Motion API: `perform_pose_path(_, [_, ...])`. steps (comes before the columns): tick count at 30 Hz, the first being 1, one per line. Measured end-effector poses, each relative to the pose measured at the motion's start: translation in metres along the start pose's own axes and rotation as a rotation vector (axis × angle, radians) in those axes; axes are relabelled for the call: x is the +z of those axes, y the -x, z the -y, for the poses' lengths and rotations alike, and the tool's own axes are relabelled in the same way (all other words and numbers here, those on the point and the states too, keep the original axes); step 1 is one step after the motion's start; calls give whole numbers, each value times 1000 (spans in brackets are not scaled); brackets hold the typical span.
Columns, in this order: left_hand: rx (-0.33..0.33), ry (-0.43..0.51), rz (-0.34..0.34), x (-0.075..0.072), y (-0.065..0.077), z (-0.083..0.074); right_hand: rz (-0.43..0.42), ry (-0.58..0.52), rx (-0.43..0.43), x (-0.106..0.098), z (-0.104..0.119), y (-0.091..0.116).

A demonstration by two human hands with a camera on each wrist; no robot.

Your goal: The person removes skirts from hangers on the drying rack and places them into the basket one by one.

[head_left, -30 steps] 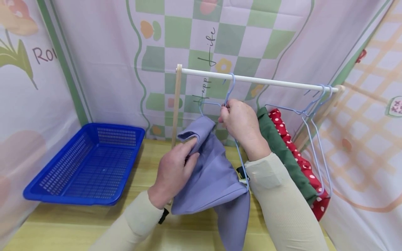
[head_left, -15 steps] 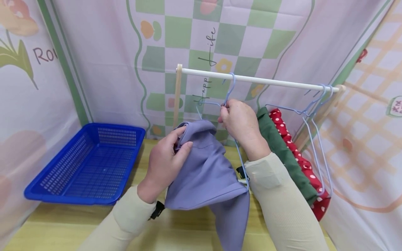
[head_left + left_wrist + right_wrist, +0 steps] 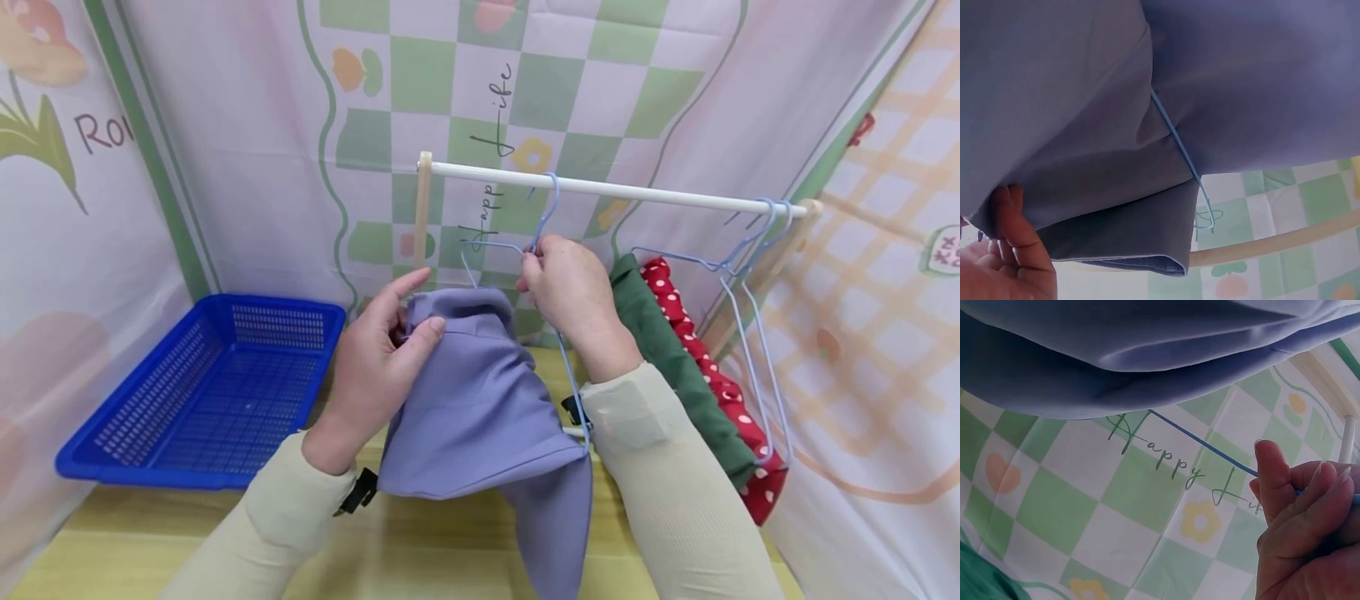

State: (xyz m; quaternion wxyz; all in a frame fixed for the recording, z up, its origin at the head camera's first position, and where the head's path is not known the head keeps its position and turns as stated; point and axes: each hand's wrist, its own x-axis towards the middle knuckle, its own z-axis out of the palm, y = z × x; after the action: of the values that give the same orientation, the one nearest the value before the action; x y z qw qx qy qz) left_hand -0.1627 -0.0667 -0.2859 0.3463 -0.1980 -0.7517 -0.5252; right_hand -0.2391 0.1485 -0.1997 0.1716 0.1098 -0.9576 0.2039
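Note:
A lavender-blue garment (image 3: 465,400) hangs draped over the lower part of a light-blue wire hanger (image 3: 575,383); a tapered length of its cloth drops toward the table. My left hand (image 3: 367,367) pinches the garment's upper left edge, thumb on the near face and some fingers hidden behind the cloth. In the left wrist view, the left fingers (image 3: 1019,234) hold a fold near the bottom corner. My right hand (image 3: 573,292) grips the hanger's neck just below its hook, which sits over the white rail (image 3: 637,194). Cloth hides much of the hanger's lower left side.
A blue plastic basket (image 3: 217,400) stands on the wooden table (image 3: 450,550) at the left. Toward the rail's right end, a green garment (image 3: 667,358) and a red polka-dot garment (image 3: 693,342) hang on blue hangers. Patterned cloth walls surround the rack's back and sides.
My left hand has moved left and slightly up, spreading the garment's upper edge leftward and flattening its folded corner. My right hand has stayed on the hanger's neck.

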Motion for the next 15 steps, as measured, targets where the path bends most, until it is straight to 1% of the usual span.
perform_pose_path(4, [-26, 27, 19, -5, -2, -2, 2, -4, 3, 0, 0, 0])
perform_pose_path(8, [-63, 63, 17, -9, -5, -4, 5, -12, 5, 1, 0, 0])
perform_pose_path(11, [-73, 66, 9, -12, -7, -5, 4, -12, -1, 1, 1, 0])
perform_pose_path(15, [-78, 51, 15, -17, -11, -8, 1, -7, -4, 0, 1, 0])
